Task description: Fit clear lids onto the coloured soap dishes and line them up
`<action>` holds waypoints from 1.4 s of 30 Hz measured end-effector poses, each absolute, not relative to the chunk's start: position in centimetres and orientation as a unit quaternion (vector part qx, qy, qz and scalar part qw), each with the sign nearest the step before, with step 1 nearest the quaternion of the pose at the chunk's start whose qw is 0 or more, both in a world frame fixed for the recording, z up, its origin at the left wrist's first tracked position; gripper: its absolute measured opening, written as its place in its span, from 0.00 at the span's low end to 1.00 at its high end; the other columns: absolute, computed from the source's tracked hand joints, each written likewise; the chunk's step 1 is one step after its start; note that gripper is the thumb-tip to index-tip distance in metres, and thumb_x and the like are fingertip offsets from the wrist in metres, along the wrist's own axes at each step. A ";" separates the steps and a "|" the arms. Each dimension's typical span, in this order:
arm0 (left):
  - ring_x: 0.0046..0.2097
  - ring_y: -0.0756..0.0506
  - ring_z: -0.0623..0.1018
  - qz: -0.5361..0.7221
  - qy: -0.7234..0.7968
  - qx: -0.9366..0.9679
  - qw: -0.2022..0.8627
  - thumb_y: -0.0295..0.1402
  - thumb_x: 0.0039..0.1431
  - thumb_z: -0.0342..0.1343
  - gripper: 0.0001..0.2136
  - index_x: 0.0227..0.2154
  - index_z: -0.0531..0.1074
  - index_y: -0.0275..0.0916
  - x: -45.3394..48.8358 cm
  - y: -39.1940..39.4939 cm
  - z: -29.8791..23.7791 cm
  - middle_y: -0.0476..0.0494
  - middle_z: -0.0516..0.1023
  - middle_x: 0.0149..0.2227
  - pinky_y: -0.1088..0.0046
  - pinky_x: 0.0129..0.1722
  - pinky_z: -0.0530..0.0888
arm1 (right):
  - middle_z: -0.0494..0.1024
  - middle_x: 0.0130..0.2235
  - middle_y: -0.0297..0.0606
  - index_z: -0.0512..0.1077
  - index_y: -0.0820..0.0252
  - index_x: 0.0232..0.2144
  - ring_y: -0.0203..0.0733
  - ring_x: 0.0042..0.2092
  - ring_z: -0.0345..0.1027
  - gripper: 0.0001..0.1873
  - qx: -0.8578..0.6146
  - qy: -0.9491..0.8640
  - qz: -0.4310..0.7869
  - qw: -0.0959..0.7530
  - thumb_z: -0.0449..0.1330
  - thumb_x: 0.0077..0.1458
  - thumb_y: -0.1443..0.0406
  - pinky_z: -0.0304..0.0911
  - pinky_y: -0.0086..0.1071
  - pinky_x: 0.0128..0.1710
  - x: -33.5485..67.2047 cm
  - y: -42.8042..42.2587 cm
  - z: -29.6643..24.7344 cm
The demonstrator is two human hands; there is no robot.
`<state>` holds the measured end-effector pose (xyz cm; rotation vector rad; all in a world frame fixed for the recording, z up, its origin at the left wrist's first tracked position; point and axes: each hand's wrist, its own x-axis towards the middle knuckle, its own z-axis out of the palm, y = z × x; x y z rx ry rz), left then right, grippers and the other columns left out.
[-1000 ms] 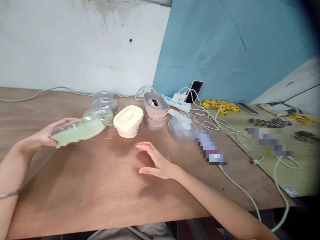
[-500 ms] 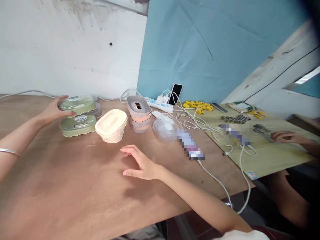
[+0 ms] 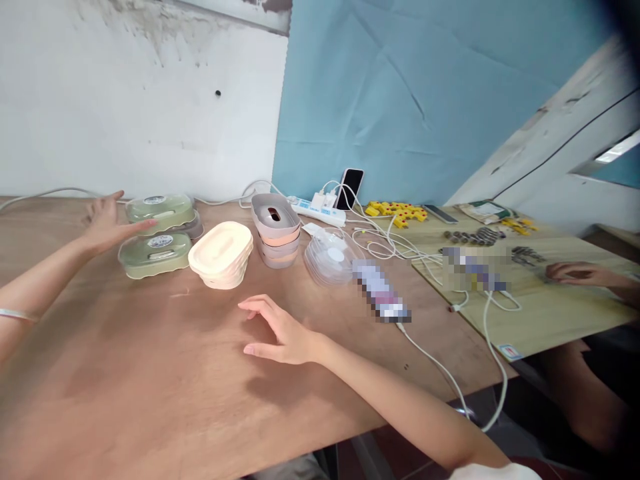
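Note:
My left hand [image 3: 107,222] is open, fingers spread, just left of a green lidded container [image 3: 160,212] that sits on top of a grey one; its thumb is at the container's edge. A second green container [image 3: 154,253] lies in front of it. Right of these stands a cream lidded container [image 3: 221,255]. My right hand [image 3: 280,331] hovers open over the wooden table [image 3: 150,373], holding nothing.
A stack of grey and peach containers [image 3: 276,229], clear lids [image 3: 331,257], a power strip [image 3: 317,210] with white cables, and a propped phone [image 3: 351,189] lie behind. Another person's hand [image 3: 575,273] rests on a lighter board [image 3: 540,313] at the right.
My left hand carried the green container from the near left to the back, set it on the grey one and has now let go. My right hand stayed put.

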<state>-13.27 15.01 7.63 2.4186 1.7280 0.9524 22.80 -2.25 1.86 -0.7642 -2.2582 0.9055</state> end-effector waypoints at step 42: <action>0.63 0.38 0.59 0.141 0.293 0.934 0.147 0.34 0.65 0.43 0.20 0.60 0.56 0.45 -0.7 -1.8 1.2 0.41 0.60 0.63 0.51 0.61 0.55 | 0.71 0.46 0.49 0.68 0.61 0.41 0.53 0.52 0.62 0.11 -0.602 -0.623 -0.211 0.451 0.52 0.56 0.64 0.54 0.53 0.53 32.1 3.5 7.8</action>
